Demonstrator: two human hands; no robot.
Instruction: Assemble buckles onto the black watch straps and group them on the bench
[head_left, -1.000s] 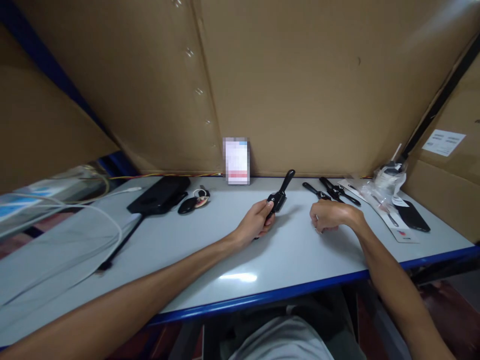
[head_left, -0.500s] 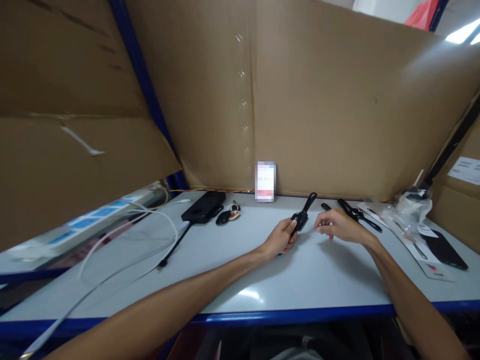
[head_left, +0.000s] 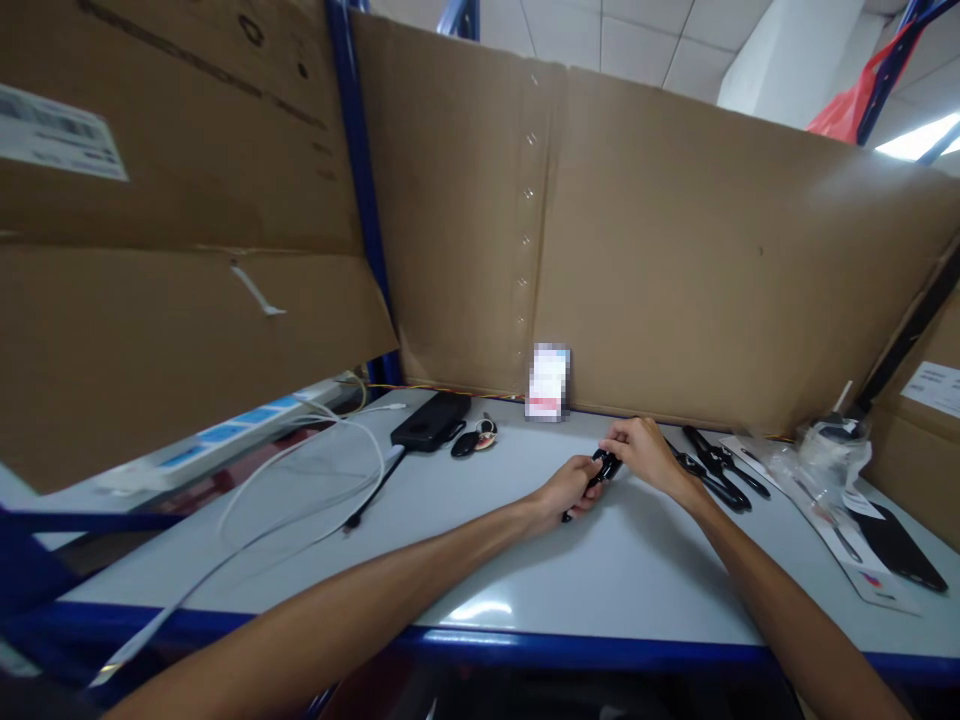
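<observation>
Holding: the left hand (head_left: 574,487) has its grip clamped around a black tool (head_left: 607,466), thumb on top.
Right hand (head_left: 639,448): bent over the tool's far end, fingers curled down and hiding it; whether this grip is clamped or merely touching, I cannot tell.
Tool: between the two hands, over the middle of the counter (head_left: 660,600), tilted away to the right, its near end poking out below the left hand.
Spare tools (head_left: 709,478): black as well, lying close together just beyond the right wrist.
Far right: a clear plastic bag (head_left: 821,455), a white card (head_left: 870,582) and a flat black slab (head_left: 896,545), lying close together.
Back: a screen (head_left: 548,383), its display blurred, upright before the tall cardboard (head_left: 660,270).
Left: keys (head_left: 465,444) beside a black box (head_left: 430,422); nearer, white cables (head_left: 379,470) loop toward a power strip (head_left: 247,427).
</observation>
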